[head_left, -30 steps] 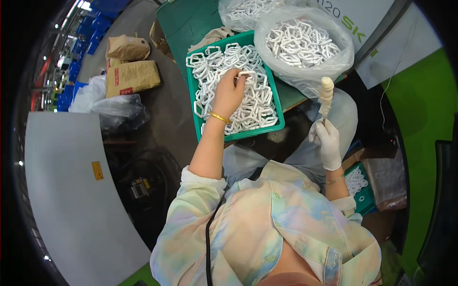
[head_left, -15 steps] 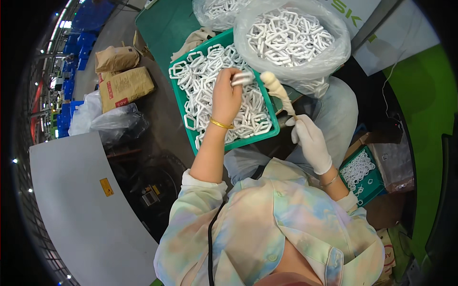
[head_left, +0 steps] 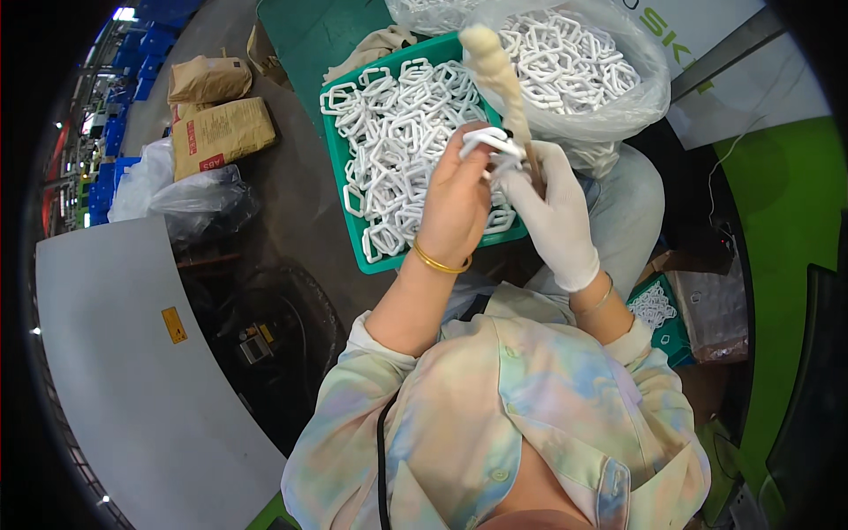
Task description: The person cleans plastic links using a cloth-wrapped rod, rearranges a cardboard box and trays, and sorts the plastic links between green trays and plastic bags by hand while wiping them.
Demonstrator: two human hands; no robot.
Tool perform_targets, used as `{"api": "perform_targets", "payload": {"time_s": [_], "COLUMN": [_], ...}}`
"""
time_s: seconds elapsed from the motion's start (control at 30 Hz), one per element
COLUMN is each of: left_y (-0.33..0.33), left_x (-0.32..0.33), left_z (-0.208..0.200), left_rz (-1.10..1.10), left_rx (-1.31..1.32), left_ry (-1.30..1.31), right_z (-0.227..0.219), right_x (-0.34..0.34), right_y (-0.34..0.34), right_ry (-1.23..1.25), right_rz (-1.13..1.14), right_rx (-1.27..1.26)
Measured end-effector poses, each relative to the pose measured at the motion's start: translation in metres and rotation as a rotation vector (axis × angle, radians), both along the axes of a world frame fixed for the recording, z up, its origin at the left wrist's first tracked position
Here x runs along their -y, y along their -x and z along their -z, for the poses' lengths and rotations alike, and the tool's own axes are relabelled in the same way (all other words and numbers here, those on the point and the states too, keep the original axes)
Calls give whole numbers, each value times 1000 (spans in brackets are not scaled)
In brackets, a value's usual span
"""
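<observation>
Bare, with a gold bangle at the wrist, my left hand (head_left: 455,208) pinches white plastic links (head_left: 488,140) over the right side of a green tray; how many is unclear. My right hand (head_left: 558,221), in a white glove, is closed round a thin stick whose upper part is a lumpy cream-coloured wrap (head_left: 493,69). The two hands nearly meet, the links beside the stick. Whether my right fingers also touch a link cannot be made out. Many loose white links (head_left: 402,146) fill the green tray (head_left: 343,199) below.
Behind the tray stands a clear plastic bag (head_left: 655,93) full of similar links, a second bag (head_left: 433,16) beside it. A beige cloth (head_left: 371,51) lies past the tray. Paper sacks (head_left: 225,137) are at left, a small green box (head_left: 676,344) at right.
My left hand has moved right and nearer with the links, toward my right hand. My right hand has risen to meet it, bringing the wrapped stick up and more upright.
</observation>
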State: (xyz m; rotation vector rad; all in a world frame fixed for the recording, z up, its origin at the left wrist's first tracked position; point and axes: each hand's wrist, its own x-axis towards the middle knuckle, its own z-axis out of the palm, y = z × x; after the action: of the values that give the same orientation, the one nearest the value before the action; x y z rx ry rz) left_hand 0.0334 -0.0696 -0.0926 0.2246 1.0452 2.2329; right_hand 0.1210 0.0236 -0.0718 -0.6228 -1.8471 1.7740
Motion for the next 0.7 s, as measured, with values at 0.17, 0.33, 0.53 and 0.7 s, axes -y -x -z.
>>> {"api": "perform_targets", "payload": {"time_s": [0.17,0.33,0.53,0.7], "left_y": [6,23,36,22], "left_x": [5,7,10,3], "left_z": [-16,-4,14,13], "left_rz": [-179,-86,166,248], "left_rx": [-1033,-871,199,346], "left_ry": [717,758,-45,-89], "right_z": [-8,8,30,4], "right_x": [-27,-20,-22,-13], "right_y": [0,-10,-33,-14], "right_ry": [-56,-25,-162,-51], "right_rz": [-239,-186,-90,-73], "right_rx": [98,45,213,32]}}
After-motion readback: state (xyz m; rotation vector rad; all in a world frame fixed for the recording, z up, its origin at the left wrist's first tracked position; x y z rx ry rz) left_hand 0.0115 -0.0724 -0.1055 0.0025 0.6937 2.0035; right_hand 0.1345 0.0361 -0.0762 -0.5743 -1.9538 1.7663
